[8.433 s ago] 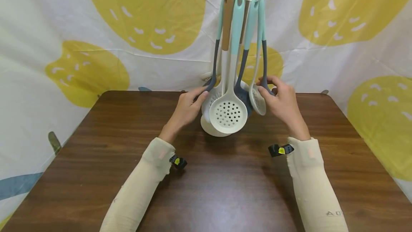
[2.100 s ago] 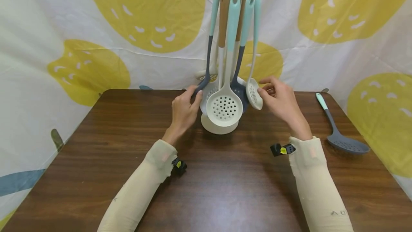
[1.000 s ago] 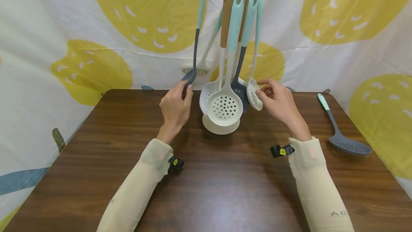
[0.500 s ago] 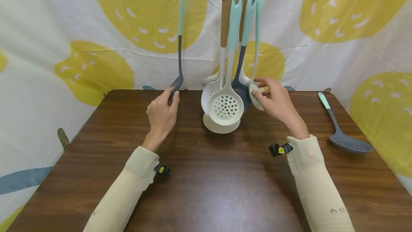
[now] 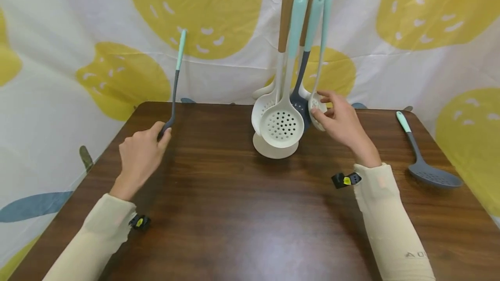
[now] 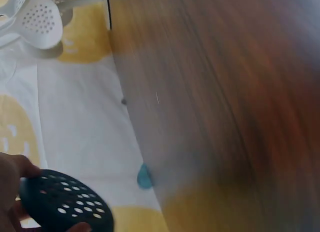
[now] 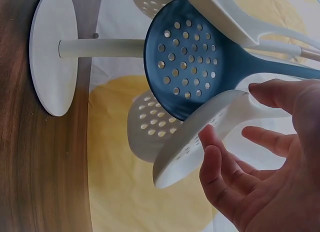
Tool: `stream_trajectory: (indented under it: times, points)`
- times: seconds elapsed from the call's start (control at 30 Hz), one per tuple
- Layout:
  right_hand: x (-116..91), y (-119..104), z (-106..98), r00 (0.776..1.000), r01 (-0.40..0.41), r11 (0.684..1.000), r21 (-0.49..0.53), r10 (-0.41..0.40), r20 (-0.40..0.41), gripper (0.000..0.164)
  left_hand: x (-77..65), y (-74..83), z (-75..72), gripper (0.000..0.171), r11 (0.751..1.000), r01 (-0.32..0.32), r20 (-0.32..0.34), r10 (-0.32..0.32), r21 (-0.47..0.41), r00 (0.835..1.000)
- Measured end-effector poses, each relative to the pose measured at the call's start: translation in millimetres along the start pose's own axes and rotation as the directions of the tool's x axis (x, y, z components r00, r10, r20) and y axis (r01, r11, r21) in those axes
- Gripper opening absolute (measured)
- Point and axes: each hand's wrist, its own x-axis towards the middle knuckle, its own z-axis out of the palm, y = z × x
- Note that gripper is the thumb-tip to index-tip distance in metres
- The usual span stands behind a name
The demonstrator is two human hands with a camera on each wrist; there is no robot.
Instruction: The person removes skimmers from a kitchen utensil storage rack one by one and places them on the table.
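At the table's left side my left hand (image 5: 141,155) grips a dark grey perforated skimmer (image 5: 174,103) by its head, the mint handle pointing up. The left wrist view shows its holes (image 6: 75,199) beside the fingertips. My right hand (image 5: 343,122) has thumb and curled fingers about the head of a white slotted spoon (image 5: 314,104), which hangs at the right of a white utensil stand (image 5: 275,148). In the right wrist view the fingers (image 7: 215,177) overlap the spoon's bowl. Near them hangs a dark blue-grey skimmer (image 7: 185,57).
A white skimmer (image 5: 282,124) hangs at the stand's front, with brown-handled utensils (image 5: 287,12) behind. A dark grey slotted turner (image 5: 433,173) lies at the right of the brown table (image 5: 234,211). A lemon-print cloth (image 5: 218,77) hangs behind.
My left hand has taken the dark skimmer off the stand and carried it left and toward me. The dark turner came off earlier and lies at right. My right hand moved to the white spoon.
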Motion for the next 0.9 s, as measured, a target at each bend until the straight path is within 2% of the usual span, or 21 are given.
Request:
stream_trajectory:
  times: [0.1,0.2,0.33,0.47,0.53,0.6,0.7,0.9]
  points:
    - [-1.0,1.1,-1.2,1.000,0.006,1.000,0.015,-0.006,0.007,0.056,-3.3,-12.7,-14.4,0.030,0.998,0.003,0.095,-0.009,0.059,0.995]
    - [-1.7,1.4,-2.0,1.000,0.012,1.000,0.026,-0.012,0.025,0.059,-7.9,-23.5,-25.4,0.031,0.995,0.021,0.192,-0.040,0.099,0.981]
    - [-1.8,1.3,-2.3,0.999,0.015,1.000,0.018,-0.016,0.045,0.065,-14.6,-33.0,-34.7,0.032,0.987,0.061,0.323,-0.107,0.152,0.940]
    - [-1.4,0.9,-1.4,0.998,0.017,1.000,-0.002,-0.016,0.059,0.068,-18.1,-37.6,-36.3,0.025,0.976,0.079,0.409,-0.158,0.204,0.899]
    - [-1.2,0.4,-1.0,0.997,0.012,1.000,-0.013,-0.011,0.070,0.068,-17.8,-39.7,-35.0,0.026,0.974,0.079,0.431,-0.166,0.212,0.887]
    - [-1.1,0.2,-0.8,0.997,0.000,1.000,-0.018,0.001,0.083,0.067,-16.3,-42.0,-32.1,0.031,0.973,0.071,0.439,-0.163,0.218,0.883]
    - [-1.1,0.5,-0.9,0.996,-0.010,1.000,-0.026,0.012,0.090,0.067,-11.6,-45.2,-26.5,0.036,0.974,0.054,0.426,-0.145,0.219,0.893]
    - [-0.8,1.1,-1.2,0.995,-0.017,1.000,-0.024,0.019,0.094,0.067,-0.5,-45.6,-16.2,0.033,0.963,-0.001,0.433,-0.121,0.270,0.893]
